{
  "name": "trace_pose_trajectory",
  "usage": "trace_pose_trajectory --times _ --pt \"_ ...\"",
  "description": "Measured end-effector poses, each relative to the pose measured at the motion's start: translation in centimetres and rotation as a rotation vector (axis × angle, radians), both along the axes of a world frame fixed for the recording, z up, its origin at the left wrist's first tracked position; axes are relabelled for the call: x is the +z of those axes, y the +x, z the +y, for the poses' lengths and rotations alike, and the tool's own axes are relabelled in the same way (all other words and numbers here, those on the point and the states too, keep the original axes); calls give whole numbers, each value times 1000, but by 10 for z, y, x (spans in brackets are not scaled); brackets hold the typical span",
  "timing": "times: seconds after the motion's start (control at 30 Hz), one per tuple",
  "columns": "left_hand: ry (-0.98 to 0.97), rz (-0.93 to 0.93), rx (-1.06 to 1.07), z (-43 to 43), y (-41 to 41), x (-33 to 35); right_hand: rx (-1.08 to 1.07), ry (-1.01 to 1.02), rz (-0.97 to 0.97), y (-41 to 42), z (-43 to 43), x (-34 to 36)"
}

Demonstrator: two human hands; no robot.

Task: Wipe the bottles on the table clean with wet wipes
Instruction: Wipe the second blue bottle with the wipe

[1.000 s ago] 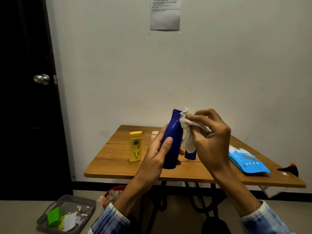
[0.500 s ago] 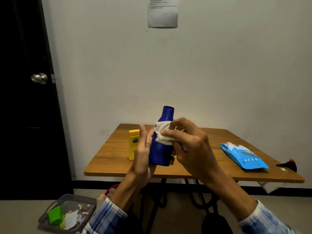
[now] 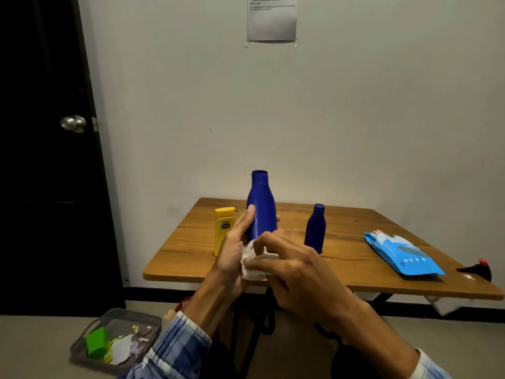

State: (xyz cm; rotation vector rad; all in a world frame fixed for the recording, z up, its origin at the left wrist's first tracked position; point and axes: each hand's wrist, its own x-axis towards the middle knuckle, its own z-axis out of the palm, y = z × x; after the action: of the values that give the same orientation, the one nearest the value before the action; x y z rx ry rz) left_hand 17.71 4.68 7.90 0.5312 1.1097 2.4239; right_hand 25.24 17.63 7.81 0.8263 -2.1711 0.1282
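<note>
My left hand (image 3: 235, 247) grips the lower body of a tall dark blue bottle (image 3: 261, 206), held upright in front of the wooden table (image 3: 355, 266). My right hand (image 3: 295, 272) pinches a crumpled white wet wipe (image 3: 252, 265) against the bottle's bottom, which is hidden by the wipe and fingers. A smaller blue bottle (image 3: 315, 228) stands on the table to the right. A yellow bottle (image 3: 222, 228) stands on its cap to the left, partly behind my left hand. A blue pack of wet wipes (image 3: 401, 254) lies at the table's right.
A black object with a red tip (image 3: 476, 269) lies at the table's right edge. On the floor at the left sits a grey basket (image 3: 120, 341) with scraps and a green piece. A dark door (image 3: 46, 160) with a round knob stands at the left.
My right hand has slid the wipe down the tall blue bottle, from the neck to the bottom. The small blue bottle has come into view behind.
</note>
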Motion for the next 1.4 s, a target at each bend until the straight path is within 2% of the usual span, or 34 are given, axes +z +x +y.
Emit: trace_pose_trajectory --times 0.03,0.13,0.2,0.4,0.6,0.77,0.93,1.03,1.13,1.27,1.4 --pt "10 10 -1 0 0 1 7 -62 5 0 6 6" --pt "11 110 40 5 4 6 -35 -450 125 -5 27 40" --pt "-6 161 32 7 9 8 -14 -580 150 -11 29 61" --pt "148 24 -38 2 7 7 -35 -400 90 -24 13 23" --pt "121 -47 -25 -1 -7 2 34 -291 1 -6 15 -17" --pt "162 -53 -20 4 -11 -1 -63 -353 184 -4 13 -23" --pt "120 -117 2 9 -4 -1 -39 -178 317 -13 -9 -39" --pt "197 -133 -7 7 -4 1 -53 -309 364 -15 0 -34" --pt "179 0 43 4 -4 5 -84 -462 339 -10 13 -25" --pt "38 261 116 4 0 5 -40 -674 293 0 26 6" --pt "-118 488 127 9 5 2 24 -622 254 -2 25 41"
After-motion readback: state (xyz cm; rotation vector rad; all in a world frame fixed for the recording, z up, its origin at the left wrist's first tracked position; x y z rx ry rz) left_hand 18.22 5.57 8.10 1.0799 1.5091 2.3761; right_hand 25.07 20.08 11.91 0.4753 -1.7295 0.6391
